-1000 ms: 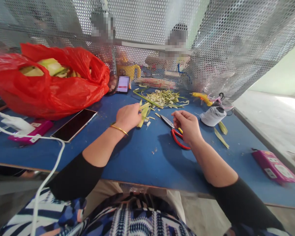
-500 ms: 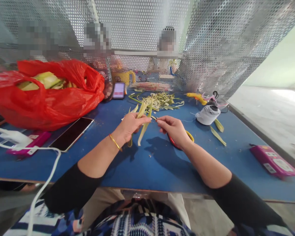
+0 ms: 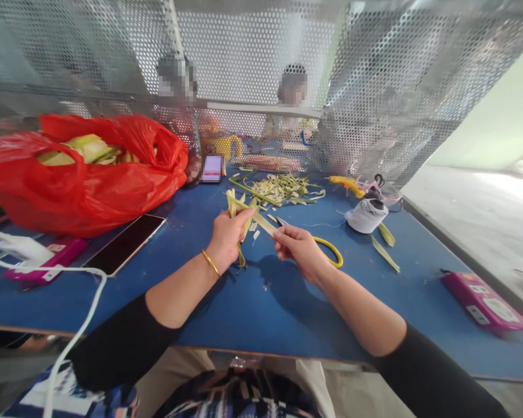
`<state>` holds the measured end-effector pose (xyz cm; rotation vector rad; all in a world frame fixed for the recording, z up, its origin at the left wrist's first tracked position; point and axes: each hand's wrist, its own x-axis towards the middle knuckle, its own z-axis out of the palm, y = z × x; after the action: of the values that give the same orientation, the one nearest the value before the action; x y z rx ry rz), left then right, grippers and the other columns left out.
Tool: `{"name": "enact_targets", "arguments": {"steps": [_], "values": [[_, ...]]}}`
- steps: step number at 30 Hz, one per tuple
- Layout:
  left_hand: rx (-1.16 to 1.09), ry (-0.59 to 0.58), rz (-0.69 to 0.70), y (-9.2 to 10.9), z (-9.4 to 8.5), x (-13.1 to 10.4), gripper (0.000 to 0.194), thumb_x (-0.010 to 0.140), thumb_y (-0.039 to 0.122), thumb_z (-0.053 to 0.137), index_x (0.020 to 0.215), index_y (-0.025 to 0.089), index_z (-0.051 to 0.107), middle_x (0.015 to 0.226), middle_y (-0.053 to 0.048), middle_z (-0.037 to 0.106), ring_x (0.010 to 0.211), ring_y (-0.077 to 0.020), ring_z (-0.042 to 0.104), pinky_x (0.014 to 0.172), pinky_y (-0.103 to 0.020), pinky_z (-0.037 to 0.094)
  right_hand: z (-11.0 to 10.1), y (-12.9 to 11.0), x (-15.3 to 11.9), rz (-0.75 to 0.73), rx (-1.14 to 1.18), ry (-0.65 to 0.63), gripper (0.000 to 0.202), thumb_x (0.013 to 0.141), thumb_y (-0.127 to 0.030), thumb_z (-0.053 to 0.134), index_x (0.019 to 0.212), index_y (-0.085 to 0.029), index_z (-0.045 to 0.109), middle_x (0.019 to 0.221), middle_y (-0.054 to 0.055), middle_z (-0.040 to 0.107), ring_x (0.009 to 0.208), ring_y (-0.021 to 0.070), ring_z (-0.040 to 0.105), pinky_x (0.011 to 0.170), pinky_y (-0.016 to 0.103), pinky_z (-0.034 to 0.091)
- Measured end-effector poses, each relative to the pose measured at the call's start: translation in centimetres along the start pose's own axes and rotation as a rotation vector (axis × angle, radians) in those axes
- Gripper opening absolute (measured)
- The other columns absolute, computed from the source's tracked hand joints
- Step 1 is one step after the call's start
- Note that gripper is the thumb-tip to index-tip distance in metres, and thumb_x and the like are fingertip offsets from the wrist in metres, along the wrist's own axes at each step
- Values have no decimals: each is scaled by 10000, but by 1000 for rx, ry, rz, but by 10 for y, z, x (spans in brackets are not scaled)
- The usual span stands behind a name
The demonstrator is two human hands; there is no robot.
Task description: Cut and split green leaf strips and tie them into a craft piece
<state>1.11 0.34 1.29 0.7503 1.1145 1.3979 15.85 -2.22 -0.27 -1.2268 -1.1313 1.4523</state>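
Note:
My left hand [image 3: 227,237] is closed around a small bundle of pale green corn husk strips [image 3: 232,200], whose loose ends stick out above and below the fist. One flat husk strip [image 3: 264,223] stretches from it to my right hand [image 3: 297,247], which pinches the far end between thumb and fingers. Scissors with a yellow handle [image 3: 335,251] lie under and beside my right hand. Their blade tip shows just past the fingers, while the hand hides the middle. Beyond both hands is a pile of cut husk pieces [image 3: 283,188].
A red plastic bag [image 3: 126,197] of husks stands at the left, near a dark phone [image 3: 126,244] and a white cable [image 3: 98,293]. A white thread spool [image 3: 366,216] and a magenta box [image 3: 486,299] are on the right. A perforated metal screen [image 3: 253,64] rises behind; people sit beyond it.
My right hand has taken hold of the end of a husk strip, now stretched between both hands. The bundle in my left hand has turned, and the view has tilted slightly upward.

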Motion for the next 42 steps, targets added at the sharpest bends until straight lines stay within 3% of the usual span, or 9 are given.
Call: {"name": "enact_targets", "arguments": {"steps": [5,12,17,26,31,33,35,39,42], "values": [[-94,18,-60,-2,1,2,344,749,118,723,618,196,415,382,148,257,327,-6,182,367,-168,109,-5,-5,3,-233,-2,233,305,591,-444,799,652,-195,633,520,-48,602,447,85,536,476,226,425],[-198,-48,-198,2,-1,1,422,828,110,659,575,198,333,387,143,211,329,0,138,361,-155,90,-9,-7,1,-415,0,195,271,663,-429,787,799,-200,739,601,-22,676,527,119,614,569,271,519],[-236,-62,-268,3,-2,2,452,867,112,629,561,196,307,396,137,203,323,-1,126,362,-158,77,-13,-7,4,-444,14,182,311,590,-408,859,805,-211,752,693,6,748,628,170,702,662,319,574],[-180,-101,-258,5,1,-2,384,891,130,645,591,175,409,403,137,228,329,-4,144,360,-148,85,-16,-5,8,-544,-95,397,180,663,-376,769,713,-208,726,617,-10,688,583,149,649,568,275,510],[-150,-207,-279,9,-2,-2,291,967,319,580,745,131,589,450,124,257,334,-8,165,356,-142,110,-38,-21,13,-636,169,567,253,694,-406,770,727,-216,606,671,-30,674,552,112,637,493,221,467],[-122,-226,-305,9,-3,-1,345,1009,318,487,737,130,587,464,108,284,329,-8,183,355,-143,124,-48,-30,13,-613,290,493,286,679,-401,794,736,-221,578,686,-41,670,524,86,605,478,202,461],[-62,-250,-307,9,-4,-1,382,1024,277,441,689,134,556,464,100,294,325,-4,197,356,-141,127,-55,-37,11,-537,258,308,297,666,-398,817,736,-218,591,658,-47,652,507,76,583,490,198,473],[85,-380,-309,6,-3,-5,371,1011,216,439,665,141,550,477,64,417,335,-21,335,358,-142,230,-51,-40,1,-343,-156,-164,307,694,-448,814,706,-187,651,598,-22,642,518,103,599,539,235,502],[175,-482,-352,2,-1,-9,311,996,200,446,733,139,600,601,-18,629,474,-87,591,446,-173,426,-40,-34,-2,-345,-353,-251,305,734,-462,773,708,-182,655,605,-25,634,545,111,593,577,260,504]]}}
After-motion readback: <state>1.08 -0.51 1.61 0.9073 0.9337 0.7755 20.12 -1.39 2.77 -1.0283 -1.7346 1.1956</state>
